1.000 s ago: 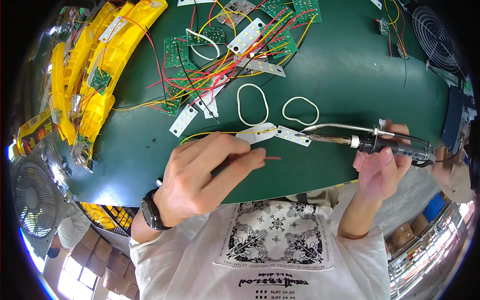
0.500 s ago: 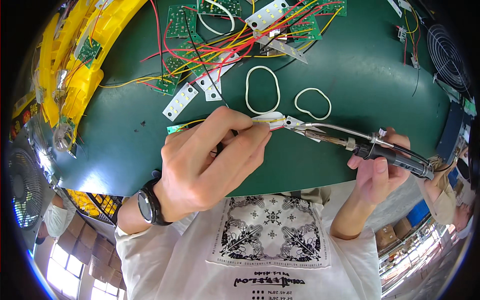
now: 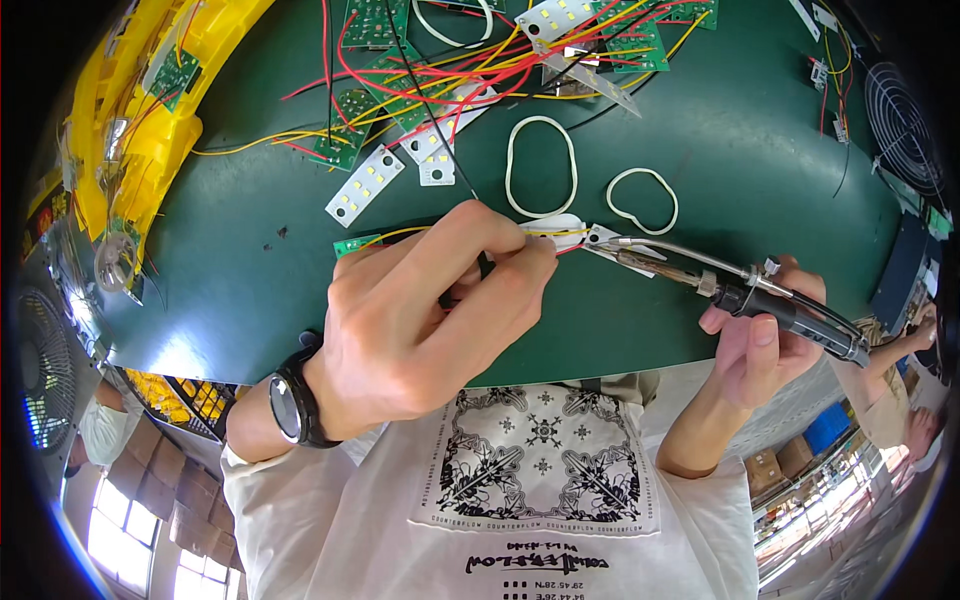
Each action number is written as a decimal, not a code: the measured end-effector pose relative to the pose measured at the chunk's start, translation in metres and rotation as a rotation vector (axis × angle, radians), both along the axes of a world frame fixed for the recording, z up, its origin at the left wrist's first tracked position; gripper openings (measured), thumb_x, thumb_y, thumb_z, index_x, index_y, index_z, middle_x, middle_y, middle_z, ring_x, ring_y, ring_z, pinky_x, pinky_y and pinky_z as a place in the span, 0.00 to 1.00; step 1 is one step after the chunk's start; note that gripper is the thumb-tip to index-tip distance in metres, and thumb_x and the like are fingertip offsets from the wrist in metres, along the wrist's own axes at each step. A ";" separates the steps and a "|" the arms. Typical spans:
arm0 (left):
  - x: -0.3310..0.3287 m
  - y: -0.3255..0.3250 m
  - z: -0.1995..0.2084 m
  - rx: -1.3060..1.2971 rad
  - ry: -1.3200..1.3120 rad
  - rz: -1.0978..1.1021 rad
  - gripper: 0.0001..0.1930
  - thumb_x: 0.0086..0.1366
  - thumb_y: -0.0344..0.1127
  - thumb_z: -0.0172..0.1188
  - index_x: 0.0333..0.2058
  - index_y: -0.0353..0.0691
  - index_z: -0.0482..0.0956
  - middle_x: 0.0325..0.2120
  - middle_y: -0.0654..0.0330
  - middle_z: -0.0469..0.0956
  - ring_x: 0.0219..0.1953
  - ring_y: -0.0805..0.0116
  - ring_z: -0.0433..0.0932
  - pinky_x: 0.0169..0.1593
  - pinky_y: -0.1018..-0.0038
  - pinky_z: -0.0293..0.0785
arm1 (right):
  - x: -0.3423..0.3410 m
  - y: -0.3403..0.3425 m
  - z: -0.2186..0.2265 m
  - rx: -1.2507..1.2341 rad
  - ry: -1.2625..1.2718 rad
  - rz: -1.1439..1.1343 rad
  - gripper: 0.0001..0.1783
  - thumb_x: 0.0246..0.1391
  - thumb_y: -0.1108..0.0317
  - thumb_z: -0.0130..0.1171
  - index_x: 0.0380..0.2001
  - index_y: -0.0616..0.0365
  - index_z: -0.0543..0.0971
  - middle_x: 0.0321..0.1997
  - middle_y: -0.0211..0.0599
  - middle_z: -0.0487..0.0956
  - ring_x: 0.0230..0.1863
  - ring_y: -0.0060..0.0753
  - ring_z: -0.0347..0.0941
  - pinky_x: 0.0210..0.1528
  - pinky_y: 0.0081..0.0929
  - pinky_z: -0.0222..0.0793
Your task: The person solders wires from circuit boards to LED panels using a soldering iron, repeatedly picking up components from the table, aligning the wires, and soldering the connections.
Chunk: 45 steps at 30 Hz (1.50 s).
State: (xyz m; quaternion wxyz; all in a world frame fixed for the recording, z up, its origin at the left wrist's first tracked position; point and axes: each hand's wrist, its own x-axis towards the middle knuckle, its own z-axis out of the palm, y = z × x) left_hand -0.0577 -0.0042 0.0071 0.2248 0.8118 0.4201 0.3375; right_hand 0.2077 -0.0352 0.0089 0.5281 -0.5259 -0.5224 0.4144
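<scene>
My left hand [image 3: 425, 315] is closed in a pinch over the bench, its fingertips on thin red and yellow wires [image 3: 572, 249]. These run beside a white rounded piece [image 3: 553, 224] to a small white LED strip [image 3: 602, 238]. A green circuit board [image 3: 352, 245] shows past the knuckles; a black wire [image 3: 452, 150] reaches down to the fingers. The fingertips partly hide what they grip. My right hand [image 3: 765, 350] is wrapped round a black soldering iron [image 3: 805, 323] with a metal feed tube [image 3: 690, 252]. Its tip is at the LED strip, though exact contact cannot be made out.
Behind my hands lie two pale rubber bands [image 3: 541, 167], LED strips [image 3: 364, 187] and tangled wires among green boards [image 3: 625, 47]. Yellow plastic housings [image 3: 165, 130] stand at the left. A round fan grille [image 3: 905, 125] is far right. The green bench [image 3: 250, 300] ends before my body.
The view has shifted slightly, so the bench items sit a little differently in it. Both hands keep their grips, and the iron's tip stays by the LED strip.
</scene>
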 end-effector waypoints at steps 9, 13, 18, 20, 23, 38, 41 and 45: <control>-0.001 0.001 -0.002 -0.018 -0.022 -0.033 0.11 0.42 0.18 0.66 0.28 0.31 0.81 0.24 0.59 0.75 0.14 0.78 0.67 0.17 0.82 0.61 | 0.026 -0.010 -0.013 0.041 -0.068 0.128 0.25 0.52 0.67 0.58 0.44 0.79 0.64 0.36 0.56 0.70 0.16 0.36 0.71 0.15 0.23 0.69; -0.001 0.002 -0.003 -0.006 -0.029 -0.044 0.11 0.41 0.18 0.67 0.28 0.31 0.81 0.24 0.59 0.75 0.14 0.78 0.67 0.17 0.81 0.61 | 0.023 -0.010 -0.012 0.062 -0.046 0.080 0.26 0.52 0.68 0.58 0.45 0.80 0.64 0.37 0.57 0.70 0.16 0.37 0.71 0.15 0.23 0.69; -0.001 0.003 -0.006 0.023 -0.035 -0.063 0.12 0.40 0.18 0.67 0.28 0.31 0.81 0.23 0.60 0.74 0.14 0.77 0.67 0.16 0.81 0.61 | 0.021 -0.010 -0.012 0.063 -0.019 0.077 0.25 0.51 0.69 0.58 0.45 0.80 0.64 0.39 0.56 0.69 0.17 0.37 0.72 0.15 0.23 0.70; -0.001 0.003 -0.007 0.040 -0.038 -0.061 0.12 0.39 0.18 0.67 0.27 0.31 0.81 0.23 0.60 0.73 0.15 0.77 0.67 0.16 0.81 0.61 | 0.020 -0.010 -0.012 0.062 -0.027 0.071 0.25 0.51 0.69 0.57 0.45 0.80 0.64 0.40 0.56 0.68 0.17 0.37 0.72 0.15 0.23 0.71; -0.001 0.002 -0.008 0.068 -0.020 -0.059 0.13 0.38 0.18 0.67 0.27 0.31 0.81 0.23 0.60 0.73 0.15 0.77 0.67 0.17 0.81 0.62 | 0.013 -0.006 -0.008 0.055 -0.021 0.083 0.25 0.51 0.69 0.57 0.45 0.80 0.64 0.39 0.55 0.68 0.19 0.37 0.72 0.15 0.23 0.71; 0.001 0.000 -0.008 0.123 0.023 -0.064 0.15 0.37 0.17 0.67 0.30 0.30 0.81 0.24 0.60 0.72 0.15 0.78 0.67 0.16 0.82 0.63 | 0.005 -0.005 -0.004 0.042 0.091 0.056 0.23 0.51 0.71 0.55 0.43 0.82 0.65 0.41 0.58 0.67 0.19 0.38 0.72 0.13 0.22 0.71; 0.002 -0.001 -0.009 0.143 0.023 -0.066 0.15 0.38 0.17 0.66 0.29 0.31 0.81 0.24 0.60 0.73 0.15 0.78 0.67 0.15 0.83 0.62 | 0.008 -0.006 -0.004 0.035 0.085 0.056 0.23 0.51 0.72 0.55 0.44 0.82 0.65 0.43 0.59 0.67 0.23 0.39 0.74 0.14 0.22 0.73; 0.002 -0.001 -0.010 0.213 0.033 -0.061 0.14 0.38 0.19 0.65 0.29 0.31 0.81 0.23 0.60 0.73 0.14 0.78 0.66 0.14 0.84 0.61 | 0.008 -0.007 -0.006 0.038 0.125 0.055 0.22 0.51 0.72 0.54 0.44 0.82 0.65 0.45 0.59 0.66 0.29 0.41 0.74 0.15 0.23 0.75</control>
